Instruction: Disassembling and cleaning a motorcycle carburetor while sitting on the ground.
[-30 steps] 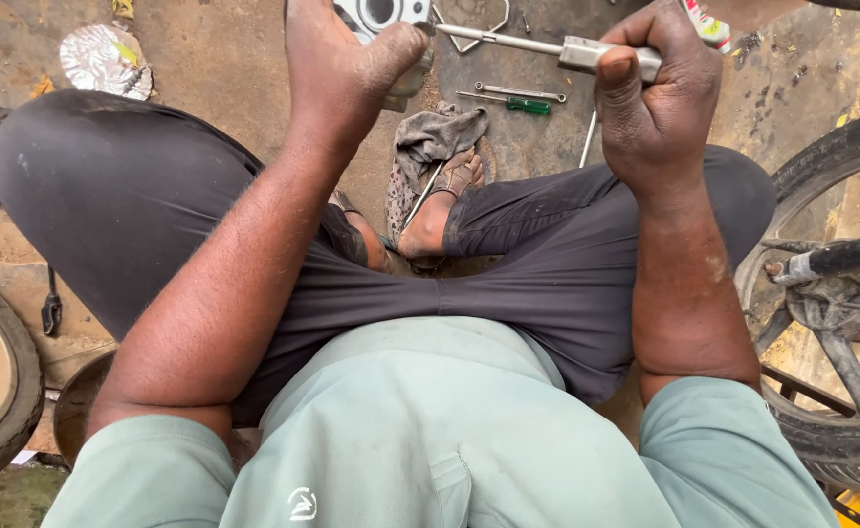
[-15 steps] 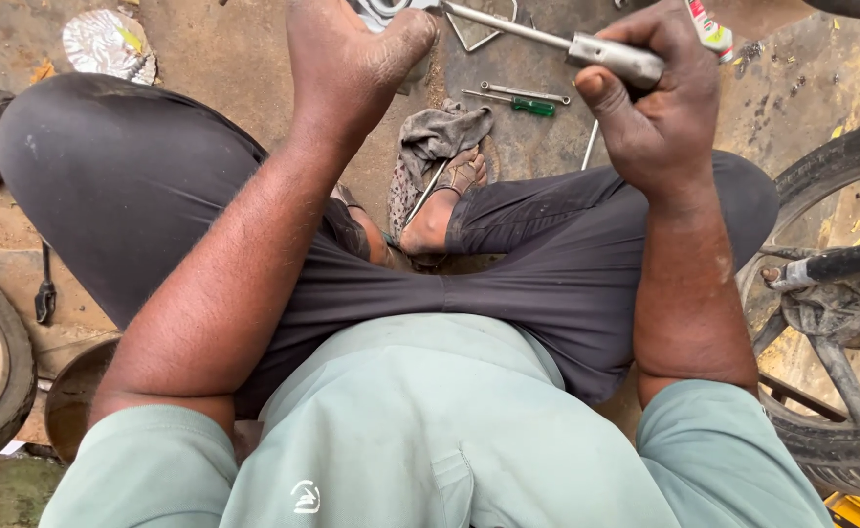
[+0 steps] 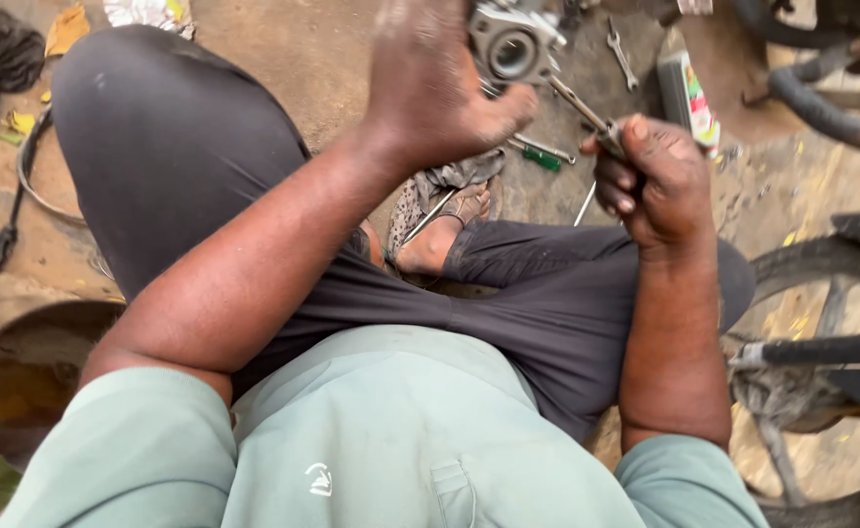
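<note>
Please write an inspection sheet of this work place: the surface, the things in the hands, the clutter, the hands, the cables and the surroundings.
Surface: bare dirt ground, stained dark near the tools.
Job's things: grey metal engine part with a round opening; long-shafted tool reaching to it.
Clutter: spanner, green-handled screwdriver, printed tube, crumpled foil, rusty pan.
Hands: left hand on the engine part; right hand, fingers closed on the tool handle.
Cables: black cable on the ground at left.
Surroundings: motorcycle wheel at right.

Roadside repair workshop: dirt floor (image 3: 352, 68); strewn wrench (image 3: 621, 54); wheel (image 3: 811, 323).
</note>
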